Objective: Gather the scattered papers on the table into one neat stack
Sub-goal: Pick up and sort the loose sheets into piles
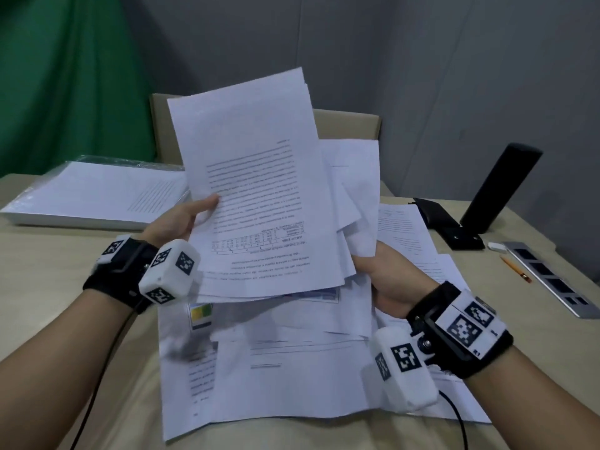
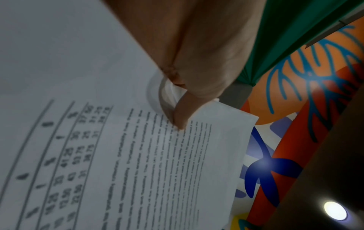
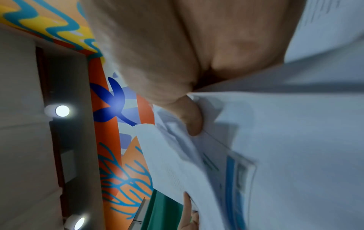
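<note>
I hold a fanned bundle of printed white sheets (image 1: 259, 177) tilted up above the table. My left hand (image 1: 181, 219) grips its left edge, thumb on the top page; the left wrist view shows that thumb (image 2: 183, 115) pressed onto the printed text. My right hand (image 1: 386, 274) grips the bundle's lower right corner, its thumb (image 3: 192, 121) pinching several sheet edges. More loose papers (image 1: 292, 368) lie spread on the table under and in front of my hands, overlapping one another, some reaching right (image 1: 406, 228).
A flat stack of paper in clear wrap (image 1: 94, 196) lies at the back left. At the right stand a black device on a base (image 1: 496, 190), a grey ruler-like strip (image 1: 552, 280), a pencil (image 1: 516, 269) and a white eraser (image 1: 495, 246). A chair back (image 1: 350, 125) stands behind the table (image 1: 48, 303).
</note>
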`<state>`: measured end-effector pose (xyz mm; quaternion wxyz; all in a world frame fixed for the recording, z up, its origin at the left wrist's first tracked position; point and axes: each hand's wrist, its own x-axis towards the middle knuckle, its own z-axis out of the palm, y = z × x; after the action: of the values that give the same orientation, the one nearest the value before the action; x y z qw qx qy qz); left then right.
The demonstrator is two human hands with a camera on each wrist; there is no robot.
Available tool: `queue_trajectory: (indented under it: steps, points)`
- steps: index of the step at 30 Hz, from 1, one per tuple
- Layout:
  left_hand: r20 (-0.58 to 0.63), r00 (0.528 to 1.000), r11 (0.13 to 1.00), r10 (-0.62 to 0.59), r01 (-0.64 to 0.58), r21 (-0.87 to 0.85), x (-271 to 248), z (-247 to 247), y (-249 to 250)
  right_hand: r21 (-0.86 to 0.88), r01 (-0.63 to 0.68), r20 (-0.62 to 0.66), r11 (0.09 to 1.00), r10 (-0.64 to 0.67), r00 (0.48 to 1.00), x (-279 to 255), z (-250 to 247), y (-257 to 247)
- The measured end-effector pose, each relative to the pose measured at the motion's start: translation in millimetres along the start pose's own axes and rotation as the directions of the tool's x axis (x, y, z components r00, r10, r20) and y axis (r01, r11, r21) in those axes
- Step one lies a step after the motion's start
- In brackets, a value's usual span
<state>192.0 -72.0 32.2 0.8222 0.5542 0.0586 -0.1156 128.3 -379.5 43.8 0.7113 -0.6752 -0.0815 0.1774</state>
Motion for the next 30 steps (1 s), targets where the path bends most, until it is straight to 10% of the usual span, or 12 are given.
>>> queue_trajectory:
  steps: [9, 14, 20, 25, 30]
  points:
    - [0.110, 0.993, 0.991, 0.042, -0.055, 0.119, -6, 12, -6, -0.157, 0.021, -0.098, 0.987, -0.037, 0.995, 8, -4, 5]
    - [0.187, 0.981, 0.983, -0.049, 0.014, 0.185, -9, 7, -16, 0.017, 0.135, -0.250, 0.991, -0.126, 0.960, 11, -21, 2]
    - [0.176, 0.968, 0.971, -0.180, 0.146, 0.191, -15, 25, -37, 0.139, 0.127, -0.151, 0.982, -0.106, 0.983, 4, -21, -5]
    - [-0.010, 0.999, 0.979, 0.035, -0.032, 0.203, -15, 49, -37, 0.081, 0.071, -0.182, 0.994, -0.055, 0.982, 2, -14, -7]
    - [-0.103, 0.929, 0.830, 0.356, -0.264, 0.491, -20, 67, -35, 0.254, -0.011, -0.076, 0.967, 0.031, 0.997, -1, -12, -12]
